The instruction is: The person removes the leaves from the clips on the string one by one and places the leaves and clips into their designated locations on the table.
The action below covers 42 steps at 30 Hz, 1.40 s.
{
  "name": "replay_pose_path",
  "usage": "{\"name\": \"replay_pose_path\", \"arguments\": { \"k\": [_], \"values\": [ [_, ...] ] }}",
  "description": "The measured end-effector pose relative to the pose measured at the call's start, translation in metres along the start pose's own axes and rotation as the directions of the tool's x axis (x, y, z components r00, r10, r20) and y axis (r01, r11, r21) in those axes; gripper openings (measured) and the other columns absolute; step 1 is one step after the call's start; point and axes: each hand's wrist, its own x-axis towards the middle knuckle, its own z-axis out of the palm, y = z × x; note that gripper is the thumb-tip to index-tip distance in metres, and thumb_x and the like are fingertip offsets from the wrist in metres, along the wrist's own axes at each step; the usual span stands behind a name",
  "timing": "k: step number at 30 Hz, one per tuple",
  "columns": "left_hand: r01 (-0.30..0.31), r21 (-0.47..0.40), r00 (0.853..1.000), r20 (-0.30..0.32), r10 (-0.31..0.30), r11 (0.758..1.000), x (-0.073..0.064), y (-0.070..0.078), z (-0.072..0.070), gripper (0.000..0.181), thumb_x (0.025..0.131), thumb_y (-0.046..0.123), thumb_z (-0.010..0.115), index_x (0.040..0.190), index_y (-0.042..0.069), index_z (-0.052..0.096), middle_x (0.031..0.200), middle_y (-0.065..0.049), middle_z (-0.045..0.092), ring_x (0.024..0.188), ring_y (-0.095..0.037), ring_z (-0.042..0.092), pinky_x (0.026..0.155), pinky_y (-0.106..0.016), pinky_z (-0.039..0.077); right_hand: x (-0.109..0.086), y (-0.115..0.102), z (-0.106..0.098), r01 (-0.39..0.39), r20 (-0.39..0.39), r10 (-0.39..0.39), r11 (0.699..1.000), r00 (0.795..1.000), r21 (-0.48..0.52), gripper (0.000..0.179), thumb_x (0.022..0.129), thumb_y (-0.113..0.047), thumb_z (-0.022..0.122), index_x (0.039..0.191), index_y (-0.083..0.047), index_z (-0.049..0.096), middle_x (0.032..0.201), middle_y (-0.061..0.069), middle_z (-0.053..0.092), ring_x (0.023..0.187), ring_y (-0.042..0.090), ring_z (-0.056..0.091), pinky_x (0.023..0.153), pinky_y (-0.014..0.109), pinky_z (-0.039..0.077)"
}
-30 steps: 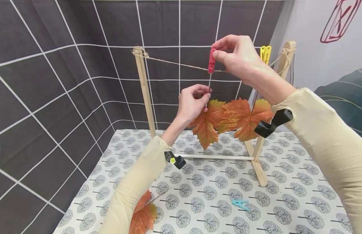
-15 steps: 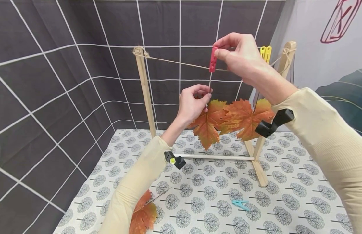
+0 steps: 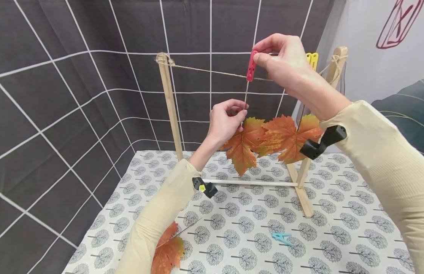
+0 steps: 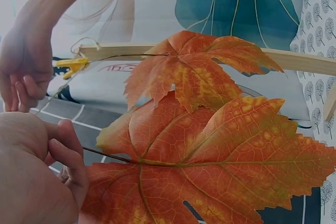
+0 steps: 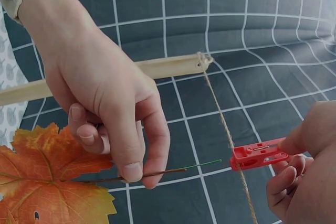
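My right hand pinches a red clothespin, whose lower end meets the twine. In the right wrist view the clothespin lies across the twine. My left hand holds the brown stem of an orange artificial maple leaf between thumb and forefinger. A thin green wire tip sticks out of the stem and ends close to the clothespin; whether they touch, I cannot tell. Beside this leaf hangs a second maple leaf, its stem running up toward yellow clothespins.
A wooden frame with a left post, a right post and a white crossbar stands on the tree-print tablecloth. A light blue clothespin and another maple leaf, partly behind the left sleeve, lie nearer.
My right hand has shifted slightly up and to the right, tilting the red clothespin and raising the twine a little. The left hand stays nearly still on the stem.
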Motion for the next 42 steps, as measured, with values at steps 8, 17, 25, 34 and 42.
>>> {"name": "replay_pose_path", "arguments": {
  "k": [8, 17, 25, 34, 42],
  "values": [
    [0.006, 0.0, 1.0, 0.002, -0.006, 1.0, -0.002, -0.001, -0.001, 0.011, 0.092, 0.002, 0.068, 0.1, 0.003, 0.074, 0.085, -0.01, 0.07, 0.049, -0.018, 0.059, 0.052, -0.027, 0.054, -0.001, 0.0, -0.001, 0.006, -0.013, -0.006, 1.0, 1.0, -0.005, 0.014, 0.098, -0.016, 0.064, 0.11, -0.012, 0.067, 0.098, 0.0, 0.06, 0.075, 0.015, 0.046, 0.056, 0.023, 0.04],
    [0.022, -0.001, 1.0, 0.004, -0.022, 1.0, -0.004, -0.002, -0.002, 0.01, 0.092, 0.002, 0.068, 0.1, 0.002, 0.074, 0.085, -0.009, 0.07, 0.048, -0.018, 0.058, 0.05, -0.026, 0.053, -0.001, 0.0, -0.003, -0.001, -0.034, 0.001, 1.0, 0.999, 0.005, 0.011, 0.097, -0.016, 0.065, 0.108, -0.013, 0.068, 0.096, -0.001, 0.061, 0.074, 0.014, 0.046, 0.056, 0.022, 0.04],
    [0.021, 0.015, 1.0, 0.006, -0.021, 1.0, -0.006, -0.003, -0.002, 0.011, 0.092, 0.003, 0.068, 0.101, 0.004, 0.074, 0.087, -0.007, 0.071, 0.048, -0.021, 0.058, 0.05, -0.027, 0.053, -0.002, 0.001, -0.005, -0.003, -0.031, 0.004, 1.0, 1.0, 0.017, 0.011, 0.096, -0.016, 0.066, 0.107, -0.014, 0.068, 0.096, -0.001, 0.061, 0.076, 0.014, 0.047, 0.057, 0.022, 0.04],
    [0.016, 0.04, 1.0, 0.0, -0.016, 0.999, -0.009, -0.004, -0.005, 0.012, 0.091, 0.004, 0.068, 0.101, 0.004, 0.075, 0.087, -0.003, 0.072, 0.048, -0.018, 0.059, 0.051, -0.028, 0.054, -0.006, 0.004, -0.01, -0.018, -0.021, 0.018, 1.0, 1.0, 0.013, 0.013, 0.095, -0.019, 0.069, 0.107, -0.014, 0.069, 0.1, -0.001, 0.062, 0.083, 0.014, 0.052, 0.062, 0.023, 0.045],
    [0.019, 0.038, 1.0, -0.002, -0.019, 0.999, -0.012, -0.008, -0.009, 0.012, 0.09, 0.004, 0.068, 0.1, 0.004, 0.075, 0.085, -0.003, 0.072, 0.045, -0.016, 0.057, 0.048, -0.025, 0.051, -0.011, 0.006, -0.012, -0.011, -0.018, 0.011, 1.0, 1.0, 0.017, 0.012, 0.092, -0.018, 0.071, 0.104, -0.014, 0.07, 0.095, -0.003, 0.066, 0.081, 0.014, 0.054, 0.059, 0.022, 0.045]
  ]
}}
